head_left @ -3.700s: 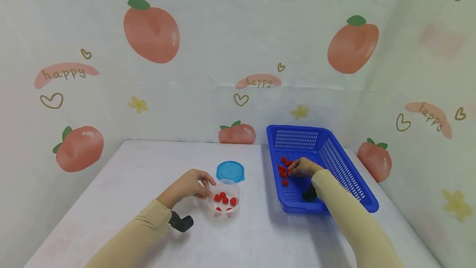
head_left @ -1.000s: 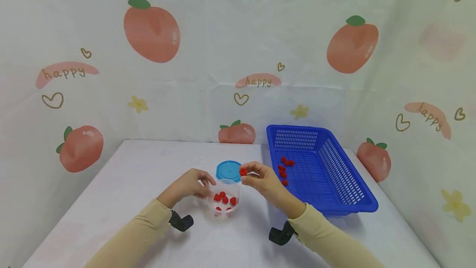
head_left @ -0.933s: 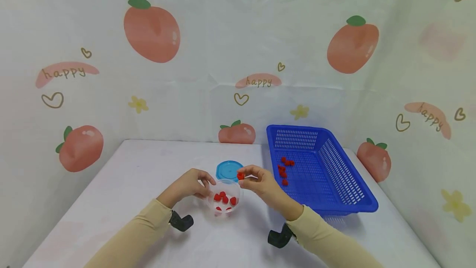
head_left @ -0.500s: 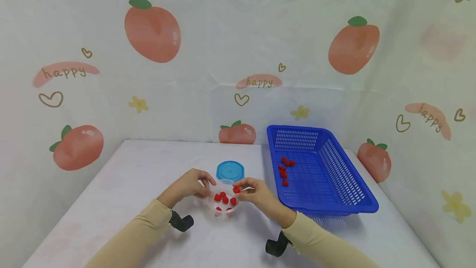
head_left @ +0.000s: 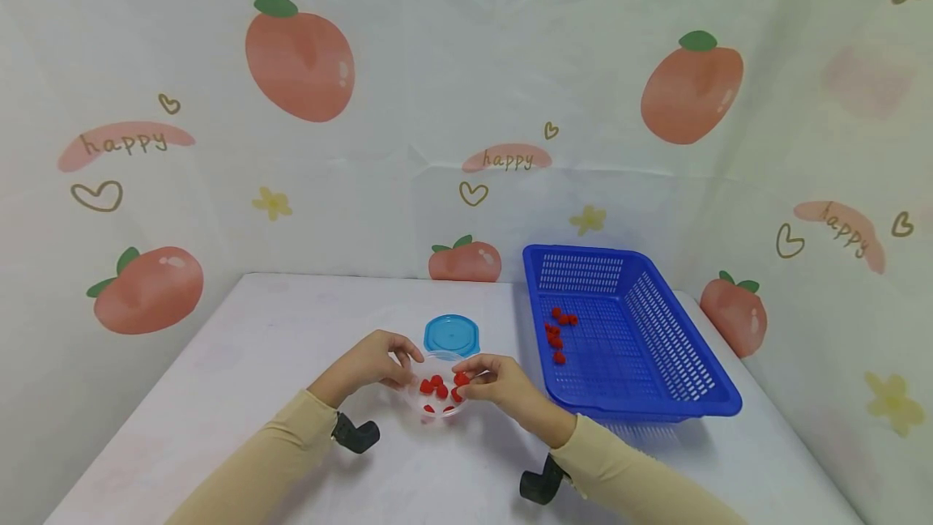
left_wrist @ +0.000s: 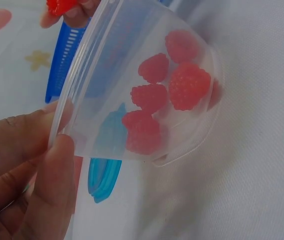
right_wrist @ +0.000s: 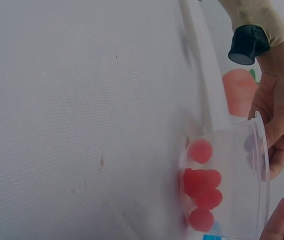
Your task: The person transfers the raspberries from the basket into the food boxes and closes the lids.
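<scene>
My left hand (head_left: 372, 361) pinches the left rim of a clear plastic container (left_wrist: 114, 62) standing on the table. Several red raspberries (left_wrist: 189, 86) lie on its bottom. Between the thumb and fingers of my right hand (head_left: 508, 389) is another raspberry (head_left: 462, 378), held over the right side of the container's mouth. The left wrist view catches only part of this held raspberry (left_wrist: 60, 5), at the top edge. In the right wrist view, fingers (right_wrist: 277, 220) show at the lower right, above the rim.
Right of the container stands a blue perforated plastic basket (head_left: 634, 407), with several raspberries (head_left: 555, 342) along its left side. Just behind the container lies a blue lid (head_left: 452, 334). A printed cloth (head_left: 408, 104) hangs behind the white table (head_left: 328, 306).
My right hand has picked a raspberry from the basket and carried it left, then lowered it over the container. My left hand stays on the rim.
</scene>
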A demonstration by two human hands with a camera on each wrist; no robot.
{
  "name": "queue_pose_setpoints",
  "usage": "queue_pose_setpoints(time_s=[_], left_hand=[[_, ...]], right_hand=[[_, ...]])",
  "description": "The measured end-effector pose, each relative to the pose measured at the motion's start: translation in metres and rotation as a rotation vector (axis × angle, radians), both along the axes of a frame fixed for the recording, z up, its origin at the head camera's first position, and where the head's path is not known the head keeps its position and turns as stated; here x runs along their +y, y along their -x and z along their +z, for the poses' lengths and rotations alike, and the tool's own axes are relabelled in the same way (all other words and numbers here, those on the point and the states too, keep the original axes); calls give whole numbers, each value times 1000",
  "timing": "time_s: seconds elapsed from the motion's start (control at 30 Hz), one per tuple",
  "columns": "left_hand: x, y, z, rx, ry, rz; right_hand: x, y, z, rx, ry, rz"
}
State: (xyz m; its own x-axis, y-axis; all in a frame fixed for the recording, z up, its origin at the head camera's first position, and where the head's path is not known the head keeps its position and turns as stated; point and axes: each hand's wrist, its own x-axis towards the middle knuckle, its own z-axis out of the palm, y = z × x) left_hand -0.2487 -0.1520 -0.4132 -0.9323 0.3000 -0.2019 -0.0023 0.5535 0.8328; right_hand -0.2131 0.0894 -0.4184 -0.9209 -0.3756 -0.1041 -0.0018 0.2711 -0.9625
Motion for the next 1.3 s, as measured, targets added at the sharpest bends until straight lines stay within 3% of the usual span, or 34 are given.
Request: queue_pose_setpoints(time_s=[0.9, 1.13, 1.3], left_hand=[[3, -1, 1, -20, 12, 38], [2, 1, -2, -17, 9, 32], [1, 0, -1, -7, 4, 13]], right_hand=[[2, -2, 1, 5, -4, -2], [4, -3, 7, -5, 21, 12], [9, -1, 21, 25, 63, 30]])
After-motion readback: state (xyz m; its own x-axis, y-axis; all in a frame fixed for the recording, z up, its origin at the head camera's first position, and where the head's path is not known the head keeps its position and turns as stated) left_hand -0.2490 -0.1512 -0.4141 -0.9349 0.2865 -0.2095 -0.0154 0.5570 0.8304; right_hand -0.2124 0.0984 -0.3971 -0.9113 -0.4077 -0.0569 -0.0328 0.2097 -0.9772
